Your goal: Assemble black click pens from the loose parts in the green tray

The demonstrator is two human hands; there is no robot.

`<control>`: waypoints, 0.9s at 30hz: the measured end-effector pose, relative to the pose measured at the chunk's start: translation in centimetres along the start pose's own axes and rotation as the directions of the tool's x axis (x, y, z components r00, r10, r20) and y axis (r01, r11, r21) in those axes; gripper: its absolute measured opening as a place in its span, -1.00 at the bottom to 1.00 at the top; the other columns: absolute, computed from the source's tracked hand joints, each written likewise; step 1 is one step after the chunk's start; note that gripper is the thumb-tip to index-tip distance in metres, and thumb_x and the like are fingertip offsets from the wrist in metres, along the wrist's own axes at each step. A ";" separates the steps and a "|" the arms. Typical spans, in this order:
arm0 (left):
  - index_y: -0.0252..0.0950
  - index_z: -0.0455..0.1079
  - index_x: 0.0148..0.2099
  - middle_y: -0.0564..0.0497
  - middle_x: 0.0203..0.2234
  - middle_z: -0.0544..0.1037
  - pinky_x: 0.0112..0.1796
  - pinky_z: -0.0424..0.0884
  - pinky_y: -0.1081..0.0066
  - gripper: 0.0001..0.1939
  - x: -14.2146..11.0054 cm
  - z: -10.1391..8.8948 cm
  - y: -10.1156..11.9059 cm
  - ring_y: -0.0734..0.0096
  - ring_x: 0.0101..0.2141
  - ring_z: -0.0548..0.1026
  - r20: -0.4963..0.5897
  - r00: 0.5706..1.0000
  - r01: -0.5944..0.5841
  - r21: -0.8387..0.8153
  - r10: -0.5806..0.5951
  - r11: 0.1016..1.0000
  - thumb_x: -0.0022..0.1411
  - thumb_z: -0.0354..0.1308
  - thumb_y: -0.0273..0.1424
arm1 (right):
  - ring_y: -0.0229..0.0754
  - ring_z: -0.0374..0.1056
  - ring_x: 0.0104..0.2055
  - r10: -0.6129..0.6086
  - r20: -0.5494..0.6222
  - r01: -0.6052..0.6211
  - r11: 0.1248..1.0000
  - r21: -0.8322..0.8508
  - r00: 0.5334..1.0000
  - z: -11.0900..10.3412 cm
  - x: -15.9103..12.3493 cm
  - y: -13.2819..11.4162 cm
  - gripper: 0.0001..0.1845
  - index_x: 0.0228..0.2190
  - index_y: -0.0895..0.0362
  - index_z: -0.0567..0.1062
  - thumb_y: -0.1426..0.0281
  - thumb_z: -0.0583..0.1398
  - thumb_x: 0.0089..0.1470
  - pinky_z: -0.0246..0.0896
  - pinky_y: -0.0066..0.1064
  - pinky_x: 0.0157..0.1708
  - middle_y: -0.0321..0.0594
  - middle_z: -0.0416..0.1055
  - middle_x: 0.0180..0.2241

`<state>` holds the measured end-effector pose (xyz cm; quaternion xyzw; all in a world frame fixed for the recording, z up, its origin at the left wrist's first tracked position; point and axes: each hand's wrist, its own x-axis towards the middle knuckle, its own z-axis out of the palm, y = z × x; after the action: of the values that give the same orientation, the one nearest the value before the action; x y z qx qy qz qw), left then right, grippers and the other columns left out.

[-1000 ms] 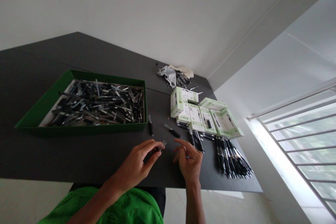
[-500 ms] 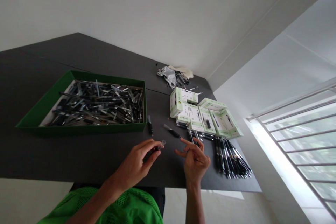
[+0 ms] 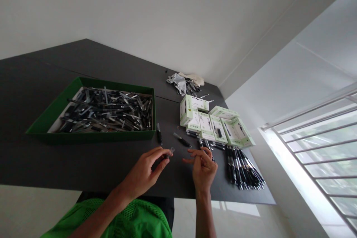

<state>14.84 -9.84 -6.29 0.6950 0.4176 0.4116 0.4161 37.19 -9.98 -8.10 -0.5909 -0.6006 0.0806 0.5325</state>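
My left hand is closed, thumb and fingertips pinching a short pen part with a clear, rounded end; the rest of it is hidden in the fingers. My right hand has its fingers stretched and spread apart, pointing up and left, just over some loose pens; I make out nothing gripped in it. Between and beyond the hands lie two pens with clear and black sections: one pen left of my right fingertips, another pen by the green box's corner.
A green box heaped with pen parts stands at the left. White-and-green cartons stand at the right, beside a fanned bundle of black pens. Gloves and more pens lie near the wall on the dark table.
My right hand has shifted slightly left and down, its fingers still spread. My left hand keeps its pinch with hardly any movement. The whole view has shifted a little.
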 end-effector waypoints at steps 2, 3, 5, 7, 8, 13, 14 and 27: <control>-0.17 0.55 0.06 -0.01 -0.05 0.69 0.05 0.52 0.42 -0.77 0.0 0.0 -0.1 0.31 -0.02 0.66 0.002 1.000 -0.002 0.000 0.002 1.000 0.52 0.12 -0.26 | -0.01 0.53 -0.21 -0.009 0.005 0.009 1.000 -0.021 1.000 0.0 0.1 -0.1 -0.67 -0.50 0.00 0.52 0.54 0.10 0.20 0.24 -0.03 0.15 -0.32 0.60 -0.61; -0.18 0.55 0.06 -0.02 -0.04 0.69 0.06 0.52 0.41 -0.76 0.0 0.0 -0.1 0.30 -0.01 0.65 0.003 1.000 -0.001 0.002 0.001 1.000 0.52 0.12 -0.25 | -0.01 0.53 -0.21 -0.009 0.008 0.010 0.999 -0.035 1.000 0.0 0.1 -0.1 -0.66 -0.50 0.01 0.54 0.54 0.10 0.21 0.27 -0.07 0.10 -0.32 0.58 -0.62; -0.18 0.55 0.07 -0.03 -0.03 0.69 0.08 0.51 0.40 -0.75 -0.1 0.1 -0.2 0.28 0.00 0.65 0.006 1.000 0.002 0.010 -0.002 1.000 0.52 0.12 -0.24 | -0.02 0.50 -0.23 -0.008 0.015 0.009 0.998 -0.065 1.000 0.0 0.2 -0.2 -0.66 -0.50 0.01 0.55 0.52 0.10 0.22 0.30 -0.17 -0.04 -0.31 0.56 -0.65; -0.17 0.56 0.08 -0.02 -0.02 0.69 0.09 0.50 0.39 -0.74 -0.1 0.1 -0.3 0.27 0.01 0.64 0.009 1.000 0.006 0.018 -0.006 1.000 0.52 0.12 -0.22 | -0.04 0.47 -0.30 -0.008 0.021 0.010 0.997 -0.078 1.000 0.0 0.2 -0.3 -0.65 -0.51 0.02 0.56 0.51 0.11 0.23 0.30 -0.25 -0.17 -0.33 0.55 -0.66; -0.16 0.56 0.08 -0.02 -0.02 0.69 0.08 0.50 0.39 -0.74 -0.1 0.1 -0.3 0.27 0.01 0.64 0.010 1.000 0.007 0.019 -0.007 1.000 0.52 0.12 -0.21 | -0.06 0.45 -0.35 -0.016 0.024 0.017 0.997 -0.075 1.000 0.0 0.3 -0.4 -0.65 -0.52 0.02 0.55 0.52 0.11 0.22 0.29 -0.27 -0.21 -0.34 0.54 -0.67; -0.17 0.56 0.08 -0.01 -0.02 0.69 0.07 0.50 0.40 -0.73 0.0 0.0 -0.1 0.28 0.00 0.65 0.013 1.000 0.020 0.010 -0.020 1.000 0.51 0.12 -0.21 | -0.18 0.36 -0.57 -0.095 0.058 0.099 0.993 -0.062 0.994 0.1 0.5 -0.7 -0.67 -0.49 0.03 0.53 0.57 0.10 0.21 0.26 -0.28 -0.21 -0.47 0.49 -0.70; -0.18 0.56 0.07 -0.02 -0.02 0.69 0.06 0.50 0.40 -0.73 0.0 0.0 0.0 0.28 0.00 0.65 0.012 1.000 0.023 0.013 -0.024 1.000 0.51 0.12 -0.21 | -0.19 0.35 -0.58 -0.108 0.069 0.112 0.992 -0.065 0.992 0.1 0.6 -0.8 -0.67 -0.48 0.03 0.53 0.57 0.10 0.21 0.26 -0.28 -0.21 -0.49 0.48 -0.71; -0.18 0.57 0.06 -0.03 0.00 0.69 0.07 0.50 0.40 -0.72 0.2 -0.1 0.1 0.27 0.00 0.64 0.029 0.999 0.038 0.031 -0.039 0.999 0.51 0.12 -0.19 | -0.08 0.39 -0.40 -0.082 0.151 0.094 0.993 -0.074 0.985 -0.3 0.2 -0.5 -0.70 -0.40 0.01 0.57 0.55 0.13 0.24 0.28 -0.33 -0.29 -0.41 0.46 -0.70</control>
<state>14.82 -9.67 -6.07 0.6993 0.4308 0.3866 0.4194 37.12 -10.07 -7.48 -0.5772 -0.6667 0.0762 0.4653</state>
